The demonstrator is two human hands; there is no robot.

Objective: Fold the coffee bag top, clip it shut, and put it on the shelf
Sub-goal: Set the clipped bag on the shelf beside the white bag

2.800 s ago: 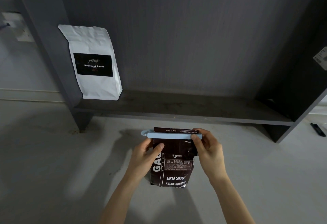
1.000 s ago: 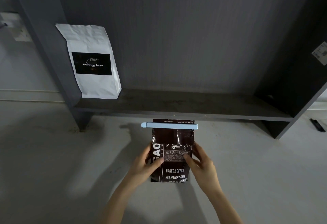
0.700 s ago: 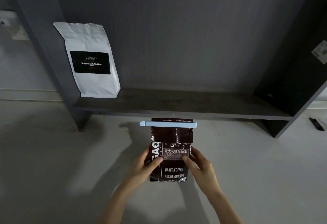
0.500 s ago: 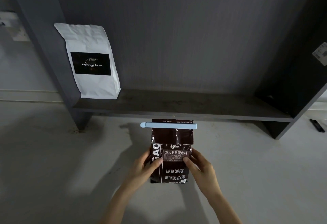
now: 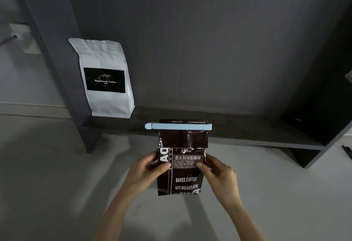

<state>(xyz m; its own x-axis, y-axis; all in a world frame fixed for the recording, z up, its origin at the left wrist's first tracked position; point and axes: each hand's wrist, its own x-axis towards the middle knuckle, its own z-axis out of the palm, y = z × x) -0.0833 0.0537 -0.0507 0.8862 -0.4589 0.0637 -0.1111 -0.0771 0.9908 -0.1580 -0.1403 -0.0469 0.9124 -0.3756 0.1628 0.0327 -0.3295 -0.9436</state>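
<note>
A dark brown coffee bag [image 5: 185, 181] stands upright in front of me, held between both hands above the grey floor. My left hand [image 5: 143, 172] grips its left side with the thumb on the front. My right hand [image 5: 221, 174] grips the right side, thumb on the label. The bag's top is folded over, and a pale blue clip [image 5: 178, 126] is clamped straight across the fold. The clip end of the bag overlaps the front edge of the dark low shelf [image 5: 247, 126] in view.
A white coffee bag [image 5: 106, 77] with a black label stands at the left end of the shelf, against its upright panel [image 5: 57, 59]. The shelf's right side panel [image 5: 327, 107] closes the other end. A small dark object [image 5: 347, 151] lies on the floor at far right.
Both hands slid from the clip's ends down to the bag's sides. The clipped bag has since come up and forward toward the shelf edge.
</note>
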